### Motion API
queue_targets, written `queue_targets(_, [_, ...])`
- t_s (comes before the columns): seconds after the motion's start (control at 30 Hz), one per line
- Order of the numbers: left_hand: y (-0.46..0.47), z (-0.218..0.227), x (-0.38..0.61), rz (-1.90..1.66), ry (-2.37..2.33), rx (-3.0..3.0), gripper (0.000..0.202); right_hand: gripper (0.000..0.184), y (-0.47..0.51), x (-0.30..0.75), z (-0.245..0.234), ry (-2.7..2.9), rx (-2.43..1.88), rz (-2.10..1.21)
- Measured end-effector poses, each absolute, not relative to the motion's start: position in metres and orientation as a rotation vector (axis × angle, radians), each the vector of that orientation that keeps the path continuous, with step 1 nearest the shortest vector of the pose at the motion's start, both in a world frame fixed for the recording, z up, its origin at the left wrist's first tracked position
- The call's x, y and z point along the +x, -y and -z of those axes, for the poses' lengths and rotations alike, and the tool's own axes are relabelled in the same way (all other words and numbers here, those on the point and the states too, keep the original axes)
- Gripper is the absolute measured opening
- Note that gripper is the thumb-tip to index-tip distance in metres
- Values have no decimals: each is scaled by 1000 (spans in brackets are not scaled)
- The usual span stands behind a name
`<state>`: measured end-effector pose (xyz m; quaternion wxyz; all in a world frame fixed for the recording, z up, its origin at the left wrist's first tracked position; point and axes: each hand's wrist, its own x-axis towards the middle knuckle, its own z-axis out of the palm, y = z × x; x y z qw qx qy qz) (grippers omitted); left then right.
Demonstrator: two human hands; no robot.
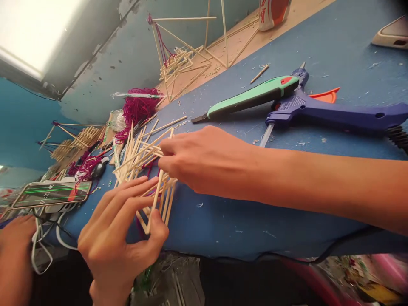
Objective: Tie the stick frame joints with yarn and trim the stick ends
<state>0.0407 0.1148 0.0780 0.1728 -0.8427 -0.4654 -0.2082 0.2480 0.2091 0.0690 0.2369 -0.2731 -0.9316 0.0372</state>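
A small framework of thin wooden sticks [168, 199] stands at the edge of the blue tabletop. My left hand [123, 225] grips its near side, thumb on one side of a slanting stick and fingers on the other. My right hand [204, 159] reaches in from the right, its fingertips pinched at the upper end of that stick; the exact contact is hidden. Purple thread shows between the sticks. Behind the framework lies a pile of loose sticks [130, 148]. A green utility knife [248, 97] and a blue glue gun [334, 112] lie beyond my right forearm.
A tangle of purple yarn [140, 106] sits by the wall. Another stick frame [183, 38] stands at the back. A phone [52, 193] rests at the left near white cables [40, 246]. Part of a bare limb [15, 250] shows at the lower left. A dark cord runs along the table's front edge.
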Motion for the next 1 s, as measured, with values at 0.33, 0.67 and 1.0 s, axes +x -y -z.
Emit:
queue_targets(0.33, [-123, -120, 76, 112, 1199, -2078, 10, 21, -197, 246, -69, 2439, -765, -198])
queue_targets(0.67, [-121, -106, 73, 72, 1207, -2015, 17, 19, -194, 247, -71, 2511, -619, -372])
queue_targets(1.0, [-131, -100, 76, 118, 1143, -1969, 16, 20, -198, 245, -67, 2516, -562, -336])
